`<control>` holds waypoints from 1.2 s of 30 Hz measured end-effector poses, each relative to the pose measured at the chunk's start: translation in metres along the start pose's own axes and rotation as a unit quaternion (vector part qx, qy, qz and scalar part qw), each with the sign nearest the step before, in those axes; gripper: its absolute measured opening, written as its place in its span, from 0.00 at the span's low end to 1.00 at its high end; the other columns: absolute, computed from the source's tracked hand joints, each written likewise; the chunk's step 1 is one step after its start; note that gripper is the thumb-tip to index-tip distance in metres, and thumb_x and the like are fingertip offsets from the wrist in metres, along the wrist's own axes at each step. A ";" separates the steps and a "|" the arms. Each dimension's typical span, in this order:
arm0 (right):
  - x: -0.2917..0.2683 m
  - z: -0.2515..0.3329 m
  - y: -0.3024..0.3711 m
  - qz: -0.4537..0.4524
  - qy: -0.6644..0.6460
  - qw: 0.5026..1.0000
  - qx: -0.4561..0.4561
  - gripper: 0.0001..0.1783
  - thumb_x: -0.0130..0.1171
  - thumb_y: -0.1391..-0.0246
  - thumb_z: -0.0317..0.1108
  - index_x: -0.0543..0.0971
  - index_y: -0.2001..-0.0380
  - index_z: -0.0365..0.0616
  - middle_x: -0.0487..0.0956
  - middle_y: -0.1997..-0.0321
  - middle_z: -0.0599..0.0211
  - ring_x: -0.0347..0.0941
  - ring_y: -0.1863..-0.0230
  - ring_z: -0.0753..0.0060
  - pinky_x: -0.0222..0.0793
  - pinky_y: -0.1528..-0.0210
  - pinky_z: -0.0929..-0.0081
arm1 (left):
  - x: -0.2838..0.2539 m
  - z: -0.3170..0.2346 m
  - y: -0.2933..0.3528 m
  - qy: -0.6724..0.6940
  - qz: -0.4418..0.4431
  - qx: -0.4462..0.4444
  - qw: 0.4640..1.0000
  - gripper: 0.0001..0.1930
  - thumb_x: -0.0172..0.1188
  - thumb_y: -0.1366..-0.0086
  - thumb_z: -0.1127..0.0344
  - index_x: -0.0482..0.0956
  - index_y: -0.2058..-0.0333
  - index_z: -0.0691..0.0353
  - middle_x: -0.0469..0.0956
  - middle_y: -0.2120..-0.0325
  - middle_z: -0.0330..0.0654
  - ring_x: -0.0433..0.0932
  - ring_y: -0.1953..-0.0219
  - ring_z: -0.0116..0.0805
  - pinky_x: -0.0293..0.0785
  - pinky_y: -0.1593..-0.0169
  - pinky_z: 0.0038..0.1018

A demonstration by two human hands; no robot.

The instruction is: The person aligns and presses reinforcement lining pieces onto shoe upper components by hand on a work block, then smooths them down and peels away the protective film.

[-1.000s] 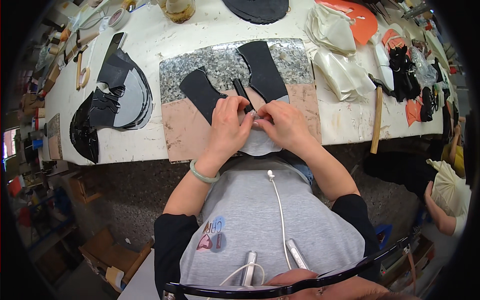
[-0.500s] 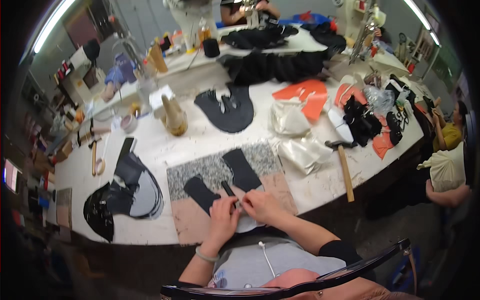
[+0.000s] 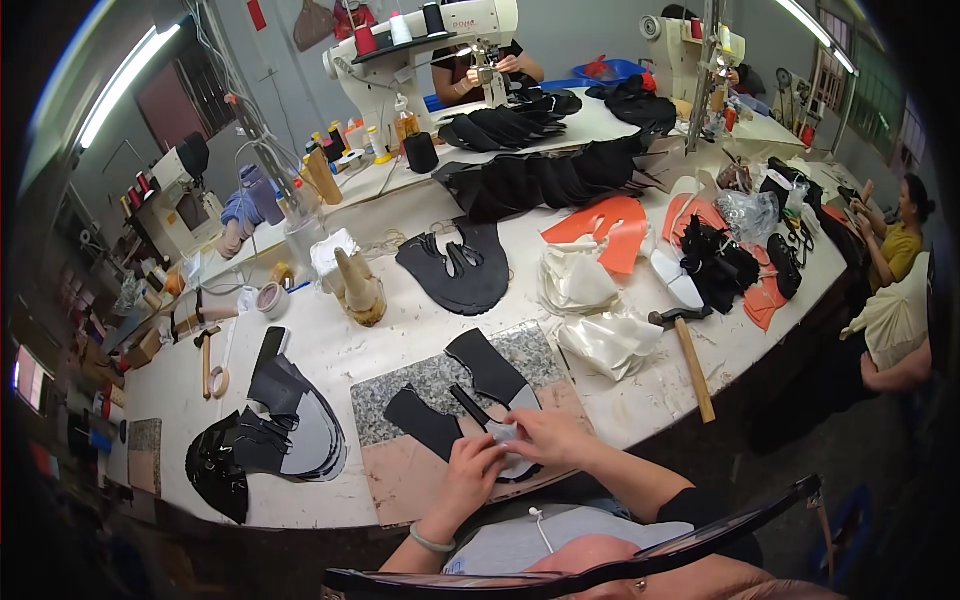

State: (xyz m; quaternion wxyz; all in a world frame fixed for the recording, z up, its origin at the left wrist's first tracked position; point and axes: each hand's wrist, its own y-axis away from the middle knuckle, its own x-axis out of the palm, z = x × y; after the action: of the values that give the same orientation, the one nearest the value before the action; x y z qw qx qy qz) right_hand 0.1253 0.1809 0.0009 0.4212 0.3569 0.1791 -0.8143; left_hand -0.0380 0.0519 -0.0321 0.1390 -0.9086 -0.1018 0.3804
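A black U-shaped shoe upper (image 3: pixel 487 366) with a pale grey underside lies on a speckled stone slab (image 3: pixel 378 394) at the near edge of the table. Its two legs point away from me. A narrow black strip (image 3: pixel 467 403) stands out between them. My left hand (image 3: pixel 468 488) is closed at the pale middle of the upper, thumb and fingers pressed together. My right hand (image 3: pixel 548 437) pinches the same spot from the right. The fingers hide exactly what is between their tips.
Left lies a stack of black and grey uppers (image 3: pixel 315 440); beyond the slab, another black upper (image 3: pixel 455 275). A hammer (image 3: pixel 692 365), white wrapped bundles (image 3: pixel 610 345) and orange pieces (image 3: pixel 605 228) lie right. A glue pot (image 3: pixel 360 295) stands behind. Co-workers sit beyond and at right.
The view has tilted upward, showing more of the sewing machine behind. My hands have drawn slightly down from the black strip, and more of the upper's pale middle shows between them.
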 end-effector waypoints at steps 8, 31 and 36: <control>-0.008 -0.009 0.023 0.001 0.059 0.974 -0.217 0.43 0.67 0.56 0.59 0.70 0.43 0.43 0.73 0.44 0.59 0.64 0.37 0.56 0.58 0.39 0.59 | -0.004 -0.012 0.014 0.002 0.052 0.061 0.997 0.16 0.66 0.44 0.70 0.80 0.56 0.66 0.75 0.51 0.46 0.68 0.45 0.48 0.67 0.43 0.40; 0.028 -0.030 0.013 -0.034 -0.035 0.974 -0.220 0.18 0.62 0.49 0.41 0.79 0.54 0.50 0.79 0.56 0.68 0.70 0.47 0.65 0.60 0.46 0.65 | 0.013 -0.019 0.014 -0.005 -0.083 -0.019 0.996 0.04 0.60 0.38 0.75 0.77 0.65 0.67 0.79 0.69 0.48 0.75 0.63 0.49 0.71 0.58 0.38; 0.036 -0.038 0.017 -0.068 0.055 0.963 -0.256 0.15 0.60 0.52 0.33 0.80 0.58 0.52 0.77 0.60 0.70 0.70 0.49 0.68 0.62 0.49 0.66 | 0.012 -0.022 0.021 -0.001 -0.042 -0.017 0.999 0.06 0.61 0.39 0.74 0.77 0.63 0.67 0.79 0.63 0.49 0.75 0.58 0.49 0.72 0.54 0.37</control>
State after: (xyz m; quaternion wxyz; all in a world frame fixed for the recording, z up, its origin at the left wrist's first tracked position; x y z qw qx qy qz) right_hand 0.1413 0.1734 -0.0509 0.4315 0.2684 0.4288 -0.7469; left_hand -0.0125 0.0319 -0.0318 0.1395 -0.9053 -0.1468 0.3735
